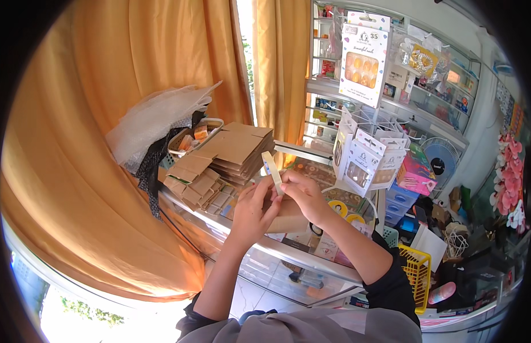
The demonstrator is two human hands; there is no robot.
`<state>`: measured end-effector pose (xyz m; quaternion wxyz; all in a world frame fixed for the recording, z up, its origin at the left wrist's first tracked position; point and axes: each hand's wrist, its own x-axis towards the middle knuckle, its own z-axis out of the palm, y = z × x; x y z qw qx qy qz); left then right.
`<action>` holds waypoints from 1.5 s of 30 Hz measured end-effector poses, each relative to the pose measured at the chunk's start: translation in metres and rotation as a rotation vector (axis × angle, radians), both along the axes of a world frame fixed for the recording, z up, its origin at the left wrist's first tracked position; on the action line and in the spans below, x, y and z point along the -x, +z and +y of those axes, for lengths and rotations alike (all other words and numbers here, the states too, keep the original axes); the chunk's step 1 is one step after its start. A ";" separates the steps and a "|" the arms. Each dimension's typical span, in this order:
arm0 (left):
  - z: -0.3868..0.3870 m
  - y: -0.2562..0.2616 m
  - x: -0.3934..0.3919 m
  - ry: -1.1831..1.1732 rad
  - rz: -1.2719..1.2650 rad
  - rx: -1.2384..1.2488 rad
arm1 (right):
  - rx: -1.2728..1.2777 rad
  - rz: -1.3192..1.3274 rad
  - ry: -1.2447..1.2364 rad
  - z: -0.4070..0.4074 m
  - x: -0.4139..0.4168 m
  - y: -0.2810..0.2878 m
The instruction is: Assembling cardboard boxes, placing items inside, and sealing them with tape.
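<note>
Between my two hands, above a glass display counter (287,246), is a narrow roll of pale tape (272,169), held on edge. My left hand (257,208) grips its lower part from the left. The fingertips of my right hand (306,195) touch its near side from the right. Beneath my hands lies a small brown cardboard box (287,221), partly covered by them. Just beyond my left hand stand flattened cardboard boxes (235,145) in a stack, with smaller folded cartons (199,184) in front.
A rotating rack with boxed press-on nails (364,165) stands at the right of the counter. Behind the cardboard is a basket (214,126) with small packets, beside bubble wrap (158,113). An orange curtain (119,193) hangs at left. A yellow basket (415,274) sits by my right elbow.
</note>
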<state>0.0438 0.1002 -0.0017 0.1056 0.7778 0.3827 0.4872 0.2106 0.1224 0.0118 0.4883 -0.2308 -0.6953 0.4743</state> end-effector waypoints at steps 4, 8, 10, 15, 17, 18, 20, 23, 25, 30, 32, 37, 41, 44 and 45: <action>0.000 0.001 -0.001 0.014 0.015 -0.044 | 0.002 0.002 0.001 0.002 -0.001 -0.002; 0.000 0.000 -0.001 0.022 0.018 -0.045 | 0.014 0.011 -0.009 0.002 0.001 -0.003; 0.000 -0.001 -0.001 0.023 0.017 -0.059 | 0.015 0.010 -0.019 0.002 0.001 -0.003; -0.001 0.001 0.000 0.017 0.024 -0.043 | 0.018 0.007 -0.028 0.003 0.001 -0.004; -0.002 0.001 0.000 0.020 0.034 -0.041 | 0.011 -0.005 -0.048 0.002 0.002 -0.003; -0.002 0.001 0.000 0.023 0.043 -0.040 | 0.005 -0.017 -0.069 0.002 0.003 -0.003; -0.001 0.001 0.000 0.017 0.032 -0.040 | -0.016 -0.029 -0.060 0.000 0.002 -0.002; 0.001 -0.001 -0.001 0.021 0.009 -0.038 | -0.023 -0.027 -0.037 -0.003 0.004 0.001; 0.002 -0.001 -0.002 0.029 -0.001 -0.035 | -0.009 -0.010 -0.024 -0.003 0.004 0.001; 0.001 0.000 -0.001 0.019 0.006 -0.037 | 0.009 -0.018 -0.014 0.000 0.001 0.000; 0.001 0.000 -0.001 0.022 0.008 -0.047 | 0.017 -0.014 -0.006 0.000 0.001 0.001; 0.001 0.000 -0.001 0.008 0.007 -0.016 | -0.007 -0.024 -0.002 0.000 -0.001 0.002; 0.001 0.000 -0.001 0.028 0.006 -0.023 | -0.010 -0.018 0.014 0.001 0.000 0.002; 0.002 -0.001 -0.001 0.025 -0.005 -0.027 | -0.008 -0.014 0.019 0.001 0.000 0.002; 0.003 -0.001 -0.002 0.024 -0.015 -0.054 | -0.005 -0.005 0.028 0.001 0.000 0.002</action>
